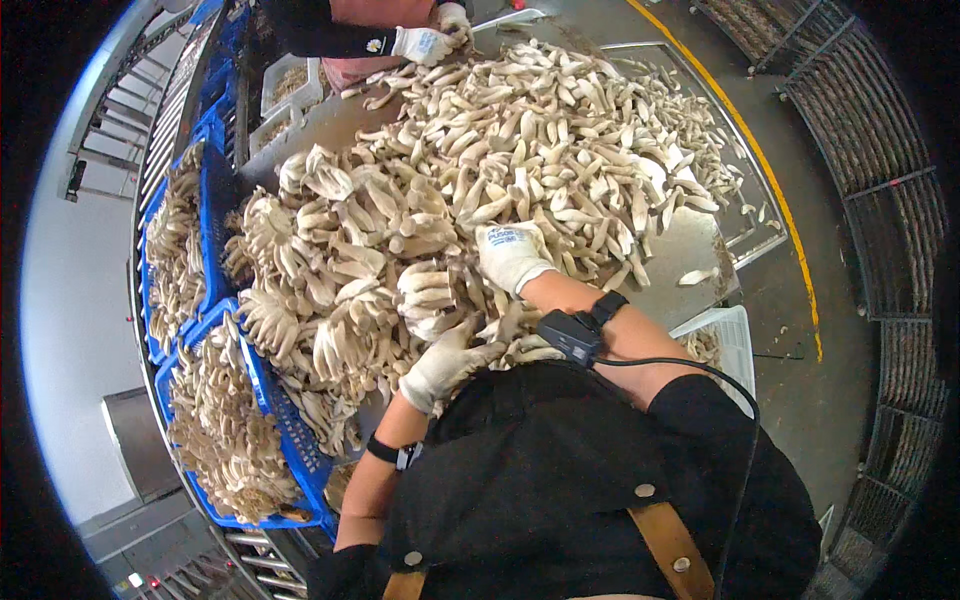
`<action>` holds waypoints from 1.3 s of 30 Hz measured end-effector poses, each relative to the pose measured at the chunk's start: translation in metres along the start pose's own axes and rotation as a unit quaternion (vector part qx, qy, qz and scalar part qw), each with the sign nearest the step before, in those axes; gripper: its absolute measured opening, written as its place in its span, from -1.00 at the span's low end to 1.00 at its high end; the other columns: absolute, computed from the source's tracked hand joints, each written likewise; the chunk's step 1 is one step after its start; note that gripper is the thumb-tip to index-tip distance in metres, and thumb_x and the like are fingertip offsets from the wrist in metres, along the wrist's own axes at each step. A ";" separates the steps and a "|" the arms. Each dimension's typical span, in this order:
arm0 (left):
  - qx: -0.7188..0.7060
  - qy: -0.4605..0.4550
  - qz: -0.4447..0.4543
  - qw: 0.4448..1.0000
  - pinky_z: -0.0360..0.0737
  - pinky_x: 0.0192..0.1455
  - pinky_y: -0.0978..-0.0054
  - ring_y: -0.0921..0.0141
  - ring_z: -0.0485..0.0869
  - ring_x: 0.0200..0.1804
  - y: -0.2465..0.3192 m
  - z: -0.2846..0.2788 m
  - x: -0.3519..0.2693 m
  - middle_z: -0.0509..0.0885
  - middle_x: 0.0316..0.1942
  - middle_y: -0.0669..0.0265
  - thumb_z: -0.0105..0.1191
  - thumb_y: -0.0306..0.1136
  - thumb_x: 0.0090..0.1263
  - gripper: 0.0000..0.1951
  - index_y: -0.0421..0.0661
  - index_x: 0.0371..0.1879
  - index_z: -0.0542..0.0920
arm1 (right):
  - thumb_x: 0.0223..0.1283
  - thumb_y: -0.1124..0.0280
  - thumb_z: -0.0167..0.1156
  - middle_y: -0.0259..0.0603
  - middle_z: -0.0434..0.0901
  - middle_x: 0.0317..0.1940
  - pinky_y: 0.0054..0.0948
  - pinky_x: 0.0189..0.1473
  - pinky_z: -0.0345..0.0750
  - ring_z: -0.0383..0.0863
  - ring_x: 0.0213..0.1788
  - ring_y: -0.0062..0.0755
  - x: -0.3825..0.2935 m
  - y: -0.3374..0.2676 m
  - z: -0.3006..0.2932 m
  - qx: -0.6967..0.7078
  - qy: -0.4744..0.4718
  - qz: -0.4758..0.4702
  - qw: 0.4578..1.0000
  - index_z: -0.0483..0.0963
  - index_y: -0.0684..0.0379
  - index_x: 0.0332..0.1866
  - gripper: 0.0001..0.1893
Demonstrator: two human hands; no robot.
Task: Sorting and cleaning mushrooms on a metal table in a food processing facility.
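A large heap of pale king oyster mushrooms [525, 142] covers the metal table [679, 259] before me. Close to my body, my left hand [444, 367], in a whitish glove with soiled fingertips, reaches in among the mushrooms; whether it grips one is unclear. Farther out, my right hand [514, 255] in a printed white glove lies over the heap, its fingers bent down and hidden. Just left of my hands stands a mushroom cluster [427, 292] with its stems still joined. More clusters [345, 262] are piled on the left, while single mushrooms spread to the right.
Blue plastic crates [289, 442] full of mushrooms stand on a roller conveyor [259, 551] at left. A white basket [739, 341] with scraps sits at right. Across the table, another person's gloved hands [431, 45] work near white bins [300, 82]. Dark racks [855, 112] line the right.
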State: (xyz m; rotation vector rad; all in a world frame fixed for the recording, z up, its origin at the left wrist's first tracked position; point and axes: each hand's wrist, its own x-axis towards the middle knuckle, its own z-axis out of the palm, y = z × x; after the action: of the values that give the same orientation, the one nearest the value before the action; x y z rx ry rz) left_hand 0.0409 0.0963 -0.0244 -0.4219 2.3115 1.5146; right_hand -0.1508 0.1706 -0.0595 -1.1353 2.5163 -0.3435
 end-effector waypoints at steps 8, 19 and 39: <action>-0.678 0.012 -0.070 0.731 0.55 0.04 0.36 0.37 0.57 -0.01 0.009 0.013 0.019 0.58 -0.04 0.29 -0.10 0.00 0.46 -0.56 -0.08 0.12 0.46 | 0.25 0.44 0.18 -0.26 0.46 -0.22 -0.52 -0.13 0.43 0.42 -0.14 -0.61 -0.069 -0.018 -0.018 0.599 -0.071 -0.059 0.796 0.33 0.34 -0.06 -0.73; -0.613 -0.124 -0.102 0.773 0.59 0.03 0.28 0.32 0.57 0.04 0.023 0.025 0.027 0.58 0.02 0.17 -0.12 0.10 0.44 -0.47 -0.10 0.16 0.41 | 0.12 0.37 0.13 0.18 0.54 -0.32 -0.14 -0.15 0.48 0.56 -0.17 0.18 -0.174 0.094 -0.076 0.123 -0.281 -0.009 0.952 0.35 0.31 0.00 -0.64; -0.510 -0.131 -0.084 0.846 0.53 0.11 0.32 0.23 0.58 0.04 0.007 0.051 0.035 0.58 -0.01 0.16 -0.04 -0.10 0.46 -0.54 -0.27 0.09 0.43 | -0.03 0.30 0.29 0.11 0.46 0.05 -0.23 0.15 0.43 0.50 0.08 0.02 -0.011 0.038 -0.043 -0.039 -0.116 -0.083 0.989 0.37 0.25 0.15 -0.43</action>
State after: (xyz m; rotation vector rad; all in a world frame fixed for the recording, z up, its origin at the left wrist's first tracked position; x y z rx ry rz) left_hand 0.0129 0.1442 -0.0533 -0.5857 1.0552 2.4086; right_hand -0.1879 0.2066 -0.0322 -1.3361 2.2576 -0.1466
